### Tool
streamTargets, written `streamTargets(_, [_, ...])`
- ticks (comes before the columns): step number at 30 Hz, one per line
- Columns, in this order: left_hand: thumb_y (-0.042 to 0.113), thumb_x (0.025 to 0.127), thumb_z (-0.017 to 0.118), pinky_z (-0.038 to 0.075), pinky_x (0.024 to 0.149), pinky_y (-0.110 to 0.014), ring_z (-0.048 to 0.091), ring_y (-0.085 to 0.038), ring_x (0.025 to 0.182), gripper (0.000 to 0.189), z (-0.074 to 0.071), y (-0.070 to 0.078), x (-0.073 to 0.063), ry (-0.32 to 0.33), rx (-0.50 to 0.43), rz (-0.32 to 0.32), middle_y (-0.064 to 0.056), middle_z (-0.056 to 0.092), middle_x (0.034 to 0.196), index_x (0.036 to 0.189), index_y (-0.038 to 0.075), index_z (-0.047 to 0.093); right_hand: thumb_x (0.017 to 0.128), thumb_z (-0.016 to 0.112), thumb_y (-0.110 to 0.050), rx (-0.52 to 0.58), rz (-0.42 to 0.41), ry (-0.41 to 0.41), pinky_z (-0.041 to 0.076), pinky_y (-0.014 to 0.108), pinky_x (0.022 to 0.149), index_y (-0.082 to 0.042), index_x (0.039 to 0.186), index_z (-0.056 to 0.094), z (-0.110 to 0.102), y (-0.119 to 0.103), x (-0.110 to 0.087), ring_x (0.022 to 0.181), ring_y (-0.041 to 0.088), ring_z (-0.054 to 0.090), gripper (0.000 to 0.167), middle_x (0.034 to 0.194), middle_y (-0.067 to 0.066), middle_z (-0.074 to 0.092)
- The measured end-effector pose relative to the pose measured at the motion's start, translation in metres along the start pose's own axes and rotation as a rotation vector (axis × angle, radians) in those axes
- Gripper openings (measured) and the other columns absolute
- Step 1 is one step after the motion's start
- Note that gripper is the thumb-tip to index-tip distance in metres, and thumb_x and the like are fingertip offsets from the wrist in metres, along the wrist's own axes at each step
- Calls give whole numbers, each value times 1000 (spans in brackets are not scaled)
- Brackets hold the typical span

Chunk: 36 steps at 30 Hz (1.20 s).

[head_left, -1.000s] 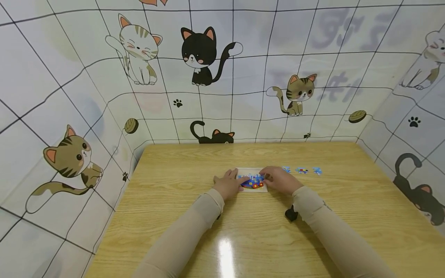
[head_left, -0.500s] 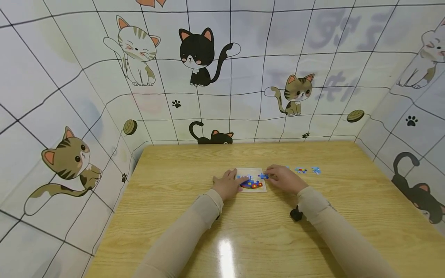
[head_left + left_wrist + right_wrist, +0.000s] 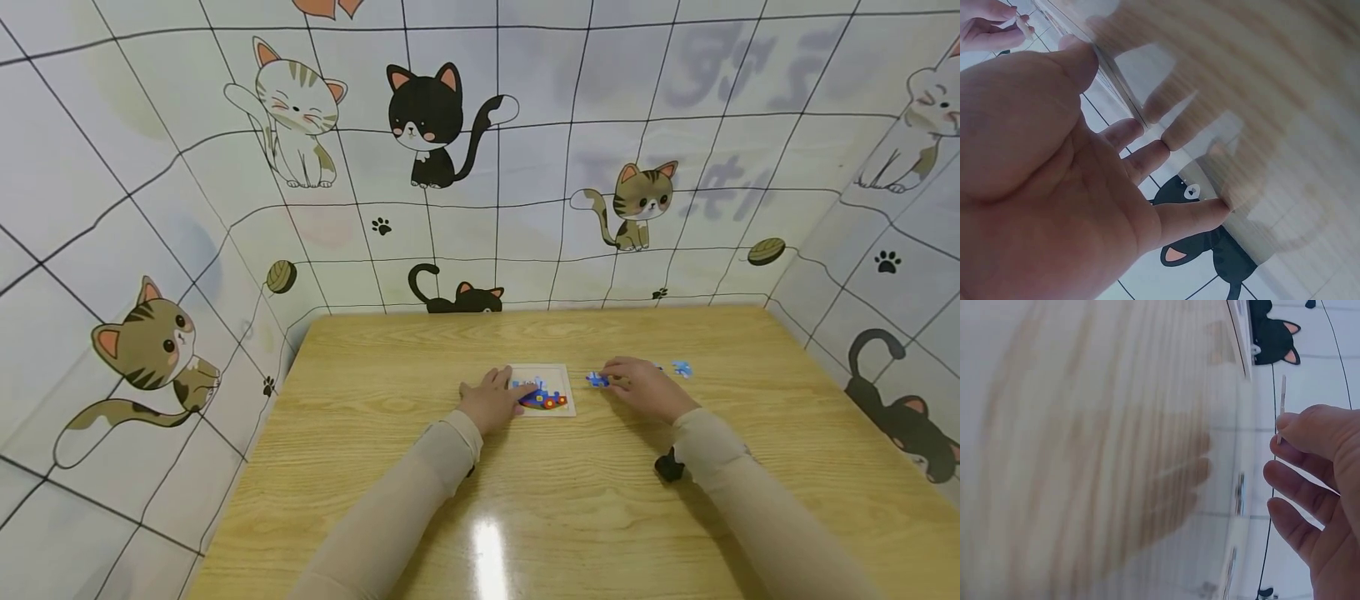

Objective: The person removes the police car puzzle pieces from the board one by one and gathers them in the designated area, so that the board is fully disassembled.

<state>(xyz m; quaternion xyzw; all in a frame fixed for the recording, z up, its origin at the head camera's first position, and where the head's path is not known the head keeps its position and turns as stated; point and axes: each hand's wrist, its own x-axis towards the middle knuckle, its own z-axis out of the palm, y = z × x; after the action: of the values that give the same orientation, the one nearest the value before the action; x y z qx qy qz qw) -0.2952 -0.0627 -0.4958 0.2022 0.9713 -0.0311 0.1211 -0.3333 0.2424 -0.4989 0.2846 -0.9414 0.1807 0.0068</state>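
My left hand (image 3: 487, 402) rests on the left side of a small jigsaw board (image 3: 555, 372), its fingers spread and straight. The board has a pale frame and a colourful picture with blue and red pieces (image 3: 551, 400) in its lower part. To the right of the board, my right hand (image 3: 643, 390) pinches a blue puzzle piece (image 3: 597, 380) between thumb and index finger. In the right wrist view that thin piece (image 3: 1283, 394) is seen edge-on, held above the table, and the other fingers are loosely bent.
A light blue loose piece (image 3: 682, 368) lies on the wooden table (image 3: 555, 500) beyond my right hand, which mostly hides another beside it. Patterned cloth walls (image 3: 525, 167) with cartoon cats enclose the table's back and sides. A black device (image 3: 670, 467) sits under my right wrist.
My right hand has lifted the blue puzzle piece off the board and carried it to the right, past the board's edge. My left hand has stayed in place.
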Motion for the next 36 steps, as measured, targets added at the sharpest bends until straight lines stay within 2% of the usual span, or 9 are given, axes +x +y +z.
streamTargets(8, [48,108,34,37,104,-72,17,-29,155,53,1,1,0,-6,-16,8,-5,15,170,160,49,22,96,69,-5,56,40,38,57,52,84,0,124,70,-10,26,-29,101,35,68,28,129,25,64])
streamTargets(14, [48,108,33,38,102,-72,17,-29,155,53,1,0,1,1,-5,6,-5,15,170,159,49,22,95,70,-3,47,53,50,56,54,83,2,124,69,-17,44,-44,100,37,68,30,130,28,63])
streamTargets(19, [48,108,34,38,103,-72,18,-28,154,52,0,0,0,4,-15,3,-4,16,169,159,50,23,94,70,-2,42,77,59,56,55,82,3,126,68,-23,55,-55,100,39,67,32,123,25,67])
streamTargets(26, [47,108,33,37,103,-73,18,-29,155,52,2,-1,3,-1,-21,-5,-4,15,170,159,50,23,95,68,-1,22,109,44,54,58,85,2,124,68,-30,72,-67,102,41,66,30,125,28,65])
streamTargets(31, [47,108,34,37,102,-73,18,-29,154,52,2,-1,3,6,-20,-1,-4,15,170,159,50,23,95,67,0,0,129,28,52,60,87,5,124,67,-32,85,-74,101,42,67,30,118,27,68])
streamTargets(36, [48,108,33,37,102,-73,18,-29,155,52,4,-2,3,10,-6,9,-5,15,170,159,50,22,90,69,5,-24,117,22,54,57,83,8,119,68,-35,93,-77,94,40,69,29,107,24,71])
